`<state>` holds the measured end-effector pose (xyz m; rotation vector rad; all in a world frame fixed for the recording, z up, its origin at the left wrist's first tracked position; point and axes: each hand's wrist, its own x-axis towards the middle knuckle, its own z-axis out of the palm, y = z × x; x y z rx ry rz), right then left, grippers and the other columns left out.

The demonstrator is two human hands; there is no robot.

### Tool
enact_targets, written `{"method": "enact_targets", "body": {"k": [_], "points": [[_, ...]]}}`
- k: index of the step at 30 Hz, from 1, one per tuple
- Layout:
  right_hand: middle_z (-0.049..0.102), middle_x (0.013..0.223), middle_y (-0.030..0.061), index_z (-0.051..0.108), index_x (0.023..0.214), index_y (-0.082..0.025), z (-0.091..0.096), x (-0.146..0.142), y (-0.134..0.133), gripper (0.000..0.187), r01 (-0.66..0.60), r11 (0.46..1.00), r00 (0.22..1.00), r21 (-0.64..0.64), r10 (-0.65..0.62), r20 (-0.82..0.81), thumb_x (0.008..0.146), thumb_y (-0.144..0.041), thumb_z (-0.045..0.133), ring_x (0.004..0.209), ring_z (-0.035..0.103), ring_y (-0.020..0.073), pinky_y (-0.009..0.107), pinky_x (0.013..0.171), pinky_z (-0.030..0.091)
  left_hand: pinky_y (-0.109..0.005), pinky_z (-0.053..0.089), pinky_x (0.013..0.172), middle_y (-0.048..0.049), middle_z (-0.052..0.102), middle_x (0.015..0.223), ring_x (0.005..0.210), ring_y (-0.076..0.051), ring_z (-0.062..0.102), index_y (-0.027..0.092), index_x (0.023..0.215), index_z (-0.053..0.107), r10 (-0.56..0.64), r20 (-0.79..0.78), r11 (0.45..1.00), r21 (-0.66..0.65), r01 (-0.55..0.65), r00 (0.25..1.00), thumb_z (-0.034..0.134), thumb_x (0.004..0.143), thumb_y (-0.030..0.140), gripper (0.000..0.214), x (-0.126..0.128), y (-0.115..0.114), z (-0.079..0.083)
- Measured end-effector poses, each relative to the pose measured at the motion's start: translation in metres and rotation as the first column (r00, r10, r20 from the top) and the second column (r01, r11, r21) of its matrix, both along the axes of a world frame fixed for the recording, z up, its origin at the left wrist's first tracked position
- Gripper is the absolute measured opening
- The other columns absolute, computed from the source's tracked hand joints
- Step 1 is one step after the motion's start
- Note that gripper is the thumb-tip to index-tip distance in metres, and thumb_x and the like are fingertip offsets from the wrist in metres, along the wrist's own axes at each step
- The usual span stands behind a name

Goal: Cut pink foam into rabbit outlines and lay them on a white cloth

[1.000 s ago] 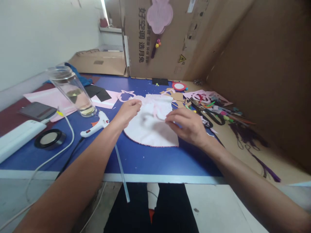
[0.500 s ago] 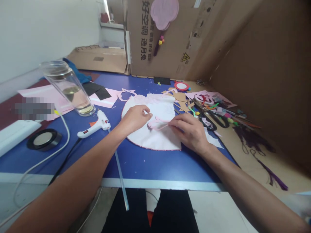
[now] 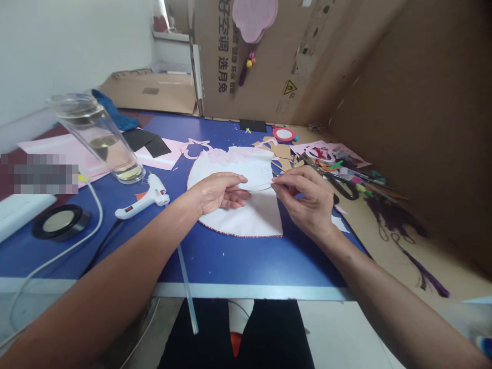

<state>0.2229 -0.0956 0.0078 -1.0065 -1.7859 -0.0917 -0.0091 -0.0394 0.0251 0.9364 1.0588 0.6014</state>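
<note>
On the table lies a white, roughly half-round piece (image 3: pixel 253 220) with a thin red trim along its curved edge. Above it, a thin pale paper cutout (image 3: pixel 263 187), seen nearly edge-on, is pinched between the thumb and fingertips of my right hand (image 3: pixel 307 200). My left hand (image 3: pixel 219 193) hovers over the white piece, turned sideways, thumb and fingers apart. Its fingertips are close to the cutout's left end; whether they touch it I cannot tell. Pale pink paper (image 3: pixel 226 155) lies along the white piece's far edge.
To the left are a white glue gun (image 3: pixel 148 197) with a long glue stick, a glass bottle (image 3: pixel 103 141) and black tape (image 3: pixel 60 222). Scissors (image 3: pixel 338 182), paper scraps and purple tassels (image 3: pixel 418 266) lie at right. Cardboard (image 3: pixel 261 77) stands behind.
My left hand has turned and spread its fingers, moving slightly right. My right hand has raised the pink cutout, which has tipped from face-on to nearly edge-on. The whole view has shifted slightly.
</note>
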Motion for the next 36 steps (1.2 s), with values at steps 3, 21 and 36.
{"method": "enact_targets", "body": {"k": [3, 21, 36], "points": [[0.078, 0.099, 0.0065, 0.082, 0.099, -0.027, 0.002, 0.001, 0.000, 0.011, -0.061, 0.998, 0.998, 0.029, 0.061, 0.010, 0.097, -0.019, 0.074, 0.081, 0.072, 0.0198, 0.033, 0.067, 0.059, -0.028, 0.063, 0.069, -0.0157, 0.082, 0.099, 0.067, -0.016, 0.076, 0.012, 0.104, 0.073, 0.059, 0.070, 0.998, 0.022, -0.061, 0.996, 0.071, 0.091, 0.006, 0.015, 0.001, 0.001, -0.001], [0.081, 0.101, 0.0085, 0.082, 0.090, -0.022, -0.004, 0.010, 0.007, 0.016, -0.213, 0.873, 0.977, -0.438, 0.180, -0.115, 0.097, -0.030, 0.069, 0.096, 0.074, 0.0259, 0.035, 0.072, 0.056, -0.030, 0.062, 0.071, -0.0066, 0.075, 0.082, 0.075, -0.018, 0.077, 0.013, 0.094, 0.076, 0.134, -0.087, 0.952, 0.290, -0.103, 0.987, 0.079, 0.085, 0.005, 0.012, -0.007, 0.004, -0.012], [0.080, 0.091, 0.0056, 0.082, 0.089, -0.020, 0.003, 0.013, 0.006, 0.029, -0.246, 0.690, 0.967, -0.680, 0.227, -0.118, 0.096, -0.046, 0.071, 0.078, 0.065, 0.0194, 0.032, 0.068, 0.045, -0.024, 0.056, 0.057, -0.0042, 0.075, 0.072, 0.055, -0.011, 0.066, 0.015, 0.086, 0.081, 0.009, -0.362, 0.964, 0.251, 0.088, 0.932, 0.078, 0.085, 0.014, 0.003, -0.012, -0.005, 0.010]]}}
